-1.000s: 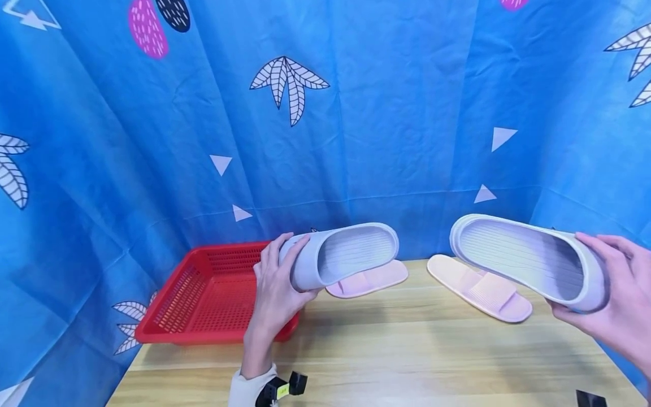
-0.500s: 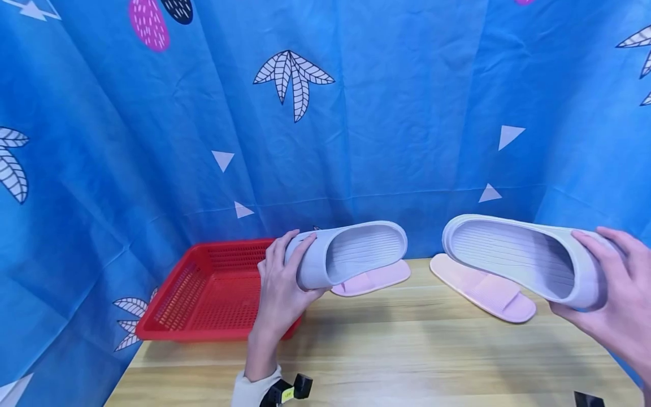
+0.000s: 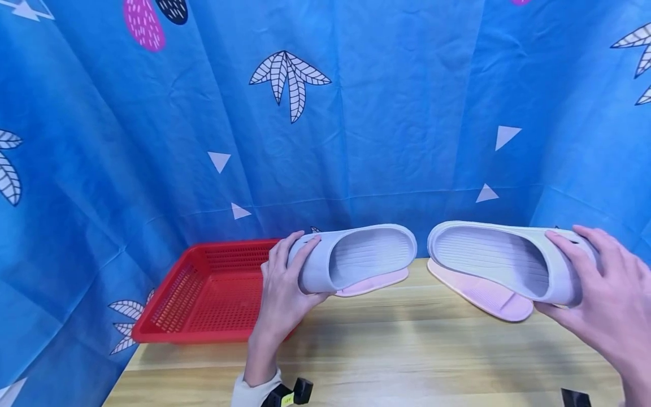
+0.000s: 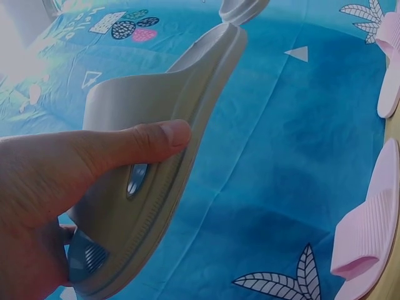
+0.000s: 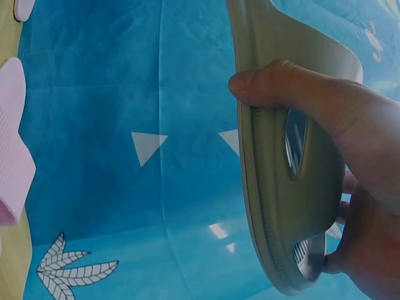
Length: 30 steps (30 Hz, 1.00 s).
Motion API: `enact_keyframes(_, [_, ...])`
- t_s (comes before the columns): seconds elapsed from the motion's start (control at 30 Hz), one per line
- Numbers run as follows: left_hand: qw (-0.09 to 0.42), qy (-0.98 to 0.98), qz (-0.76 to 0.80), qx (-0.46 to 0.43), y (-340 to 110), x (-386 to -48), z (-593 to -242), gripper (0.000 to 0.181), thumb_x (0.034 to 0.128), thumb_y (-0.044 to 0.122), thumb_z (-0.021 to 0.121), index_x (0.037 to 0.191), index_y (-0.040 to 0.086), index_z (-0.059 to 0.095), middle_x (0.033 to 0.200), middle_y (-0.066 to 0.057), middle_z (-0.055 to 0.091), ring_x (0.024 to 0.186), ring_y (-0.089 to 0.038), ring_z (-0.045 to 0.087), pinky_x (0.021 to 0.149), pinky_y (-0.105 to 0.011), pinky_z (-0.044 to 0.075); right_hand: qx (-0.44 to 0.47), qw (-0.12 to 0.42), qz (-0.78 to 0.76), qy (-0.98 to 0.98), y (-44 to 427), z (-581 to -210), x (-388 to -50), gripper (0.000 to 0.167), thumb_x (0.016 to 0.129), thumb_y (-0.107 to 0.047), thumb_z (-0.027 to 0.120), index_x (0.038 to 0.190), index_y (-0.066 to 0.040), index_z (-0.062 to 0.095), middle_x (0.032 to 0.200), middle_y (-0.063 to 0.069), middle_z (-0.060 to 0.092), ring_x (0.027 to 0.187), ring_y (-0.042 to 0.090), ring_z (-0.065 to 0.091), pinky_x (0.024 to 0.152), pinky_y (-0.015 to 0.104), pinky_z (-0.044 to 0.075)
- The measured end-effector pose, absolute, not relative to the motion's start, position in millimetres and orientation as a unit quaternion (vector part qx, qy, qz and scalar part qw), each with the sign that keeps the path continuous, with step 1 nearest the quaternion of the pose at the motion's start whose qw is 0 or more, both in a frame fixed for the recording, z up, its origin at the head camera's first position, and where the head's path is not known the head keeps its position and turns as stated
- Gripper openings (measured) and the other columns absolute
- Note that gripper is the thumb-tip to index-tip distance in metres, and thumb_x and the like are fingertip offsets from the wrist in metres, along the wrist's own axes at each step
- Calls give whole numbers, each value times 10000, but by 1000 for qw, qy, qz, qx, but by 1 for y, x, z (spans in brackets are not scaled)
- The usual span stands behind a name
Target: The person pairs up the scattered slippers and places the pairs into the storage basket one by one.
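Note:
In the head view, my left hand grips a light grey slipper round its strap end, heel pointing right. Opposite it, my right hand holds the matching slipper by the strap, heel pointing left. Both are raised above the table, insoles facing the camera, with a narrow gap between the heels. In the left wrist view the thumb of my left hand presses along the slipper's side; the right wrist view shows my right hand clasping the other slipper likewise.
Two pink slippers, left and right, lie on the wooden table behind the grey pair, each partly covered from view. At the left sits a red perforated basket. A blue patterned curtain hangs behind and at the sides.
My right hand has moved left with its slipper and levelled it somewhat. My left hand has shifted slightly right, so the two heels are closer together.

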<state>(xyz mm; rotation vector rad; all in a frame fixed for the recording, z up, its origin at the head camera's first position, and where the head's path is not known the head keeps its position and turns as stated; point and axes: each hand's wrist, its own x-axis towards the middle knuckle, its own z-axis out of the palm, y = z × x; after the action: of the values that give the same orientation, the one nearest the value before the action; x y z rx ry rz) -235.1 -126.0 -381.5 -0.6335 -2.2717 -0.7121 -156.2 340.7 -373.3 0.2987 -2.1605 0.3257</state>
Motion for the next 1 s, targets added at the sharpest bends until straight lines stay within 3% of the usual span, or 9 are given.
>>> enact_keyframes(0.27, [324,-868,-277,-255,-122,-232,-381,1035,593,323,1008,1500,303,512,1542,-78,435,1414,-269,355,960,-536,414,115,430,137,-885,332,-374,-156,1052,775,-948,355,1443,-166,574,1515,245,421,1367,530,344,1096,749,143])
enact_keyframes(0.7, [311,-869,-278,-265,-119,-233,-384,1035,597,355,1005,1504,339,506,1553,-49,427,1418,-249,343,950,-506,408,120,407,124,-897,326,-379,-157,1056,766,-952,312,1457,-189,549,1523,276,390,1453,482,283,1080,766,143])
enact_keyframes(0.77, [310,-869,-277,-268,-118,-233,-385,1036,599,359,1004,1506,340,503,1558,-37,421,1418,-249,344,946,-502,410,124,403,124,-899,326,-380,-157,1058,733,-947,377,1461,-198,547,1522,272,394,1449,482,287,1063,769,160])
enact_keyframes(1.0, [303,-873,-272,-270,-115,-233,-385,1039,601,368,1004,1509,349,500,1552,-32,428,1408,-244,350,934,-486,406,129,398,122,-900,323,-381,-157,1068,725,-956,367,1451,-195,558,1492,263,418,1408,490,317,1047,760,182])
